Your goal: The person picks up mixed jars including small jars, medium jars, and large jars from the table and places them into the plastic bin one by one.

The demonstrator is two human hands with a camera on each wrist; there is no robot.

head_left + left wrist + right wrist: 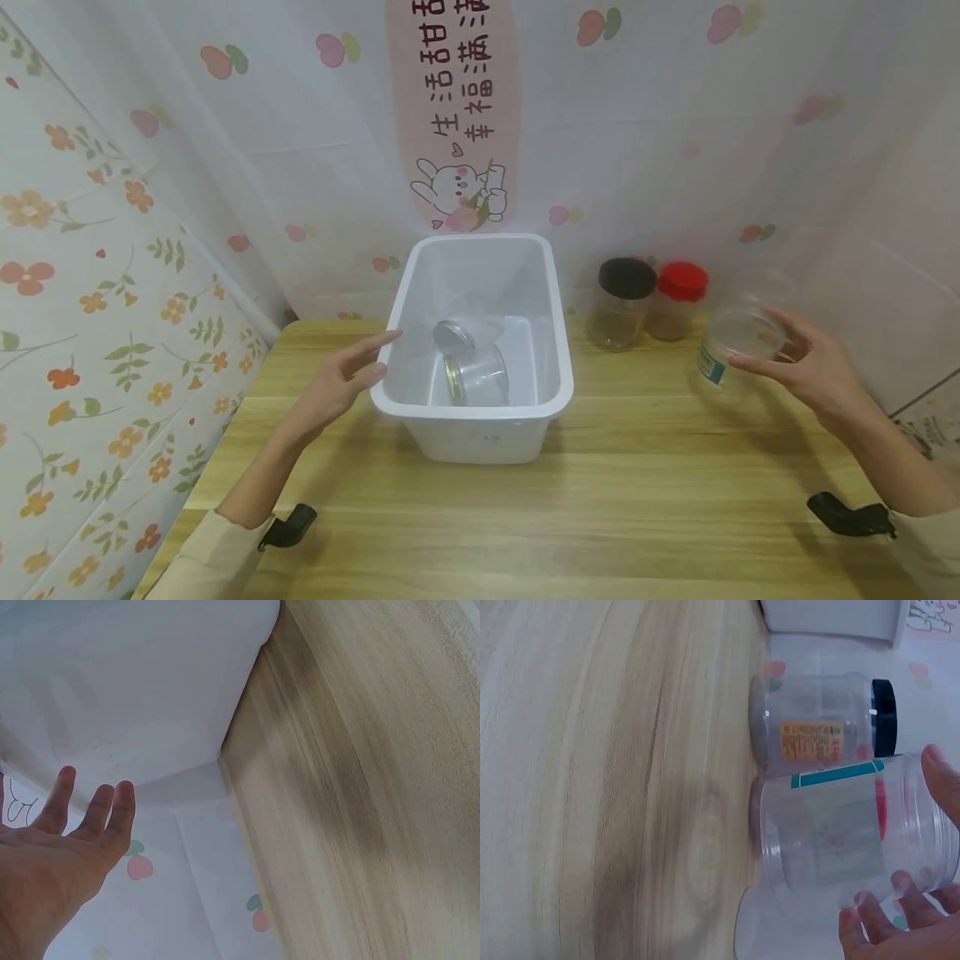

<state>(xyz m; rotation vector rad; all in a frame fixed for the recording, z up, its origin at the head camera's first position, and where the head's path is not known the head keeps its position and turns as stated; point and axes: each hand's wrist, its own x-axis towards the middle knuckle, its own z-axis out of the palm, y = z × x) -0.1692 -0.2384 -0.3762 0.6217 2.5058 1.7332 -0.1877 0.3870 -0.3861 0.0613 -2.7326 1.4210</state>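
A clear plastic jar (pixel 738 335) with a teal-edged label is gripped near its top by my right hand (pixel 810 367), thumb on one side and fingers on the other. The right wrist view shows the same jar (pixel 832 832) close over the wooden table. My left hand (pixel 341 379) is at the left rim of a white plastic tub (pixel 472 437), fingers extended and holding nothing. Inside the tub, a clear jar with a gold rim (pixel 480 375) lies on its side, beside a round silver lid (pixel 453 337).
At the back of the table (pixel 637 500) stand a black-lidded jar (pixel 618 312) and a red-lidded jar (pixel 675 308). Another clear container (pixel 780 930) is behind the held jar. A patterned curtain (pixel 660 167) hangs along the table's back edge.
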